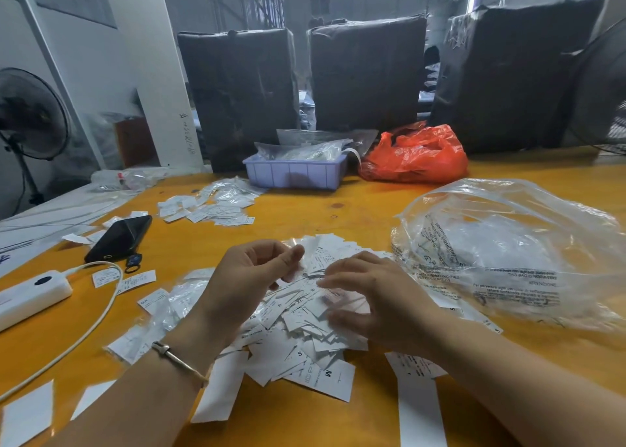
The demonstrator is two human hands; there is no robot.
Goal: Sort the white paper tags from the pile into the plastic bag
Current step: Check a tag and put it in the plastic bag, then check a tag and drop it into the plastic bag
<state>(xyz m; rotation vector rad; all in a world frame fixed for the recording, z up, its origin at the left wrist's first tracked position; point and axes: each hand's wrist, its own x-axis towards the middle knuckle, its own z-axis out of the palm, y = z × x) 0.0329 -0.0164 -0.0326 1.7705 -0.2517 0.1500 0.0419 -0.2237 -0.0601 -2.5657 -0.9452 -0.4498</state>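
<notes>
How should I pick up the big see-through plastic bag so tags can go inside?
Probably pinch the clear plastic bag by its crumpled near-left edge, beside the tag pile, coming from the pile side with the right hand. That edge stands up off the yellow table in loose folds, so fingers could catch it. I cannot tell where its mouth is.

Orange-yellow table [305, 209] strewn with paper tags and bags

A pile of white paper tags [305, 331] lies near the front edge, a clear plastic bag [508, 250] to its right. A second heap of tags [210, 206] sits farther back, with a lilac tray [294, 174] and a red plastic bag [415, 155] behind. At left lie a black phone [118, 238] and a white power bank [30, 296] with its cable [95, 318].
</notes>
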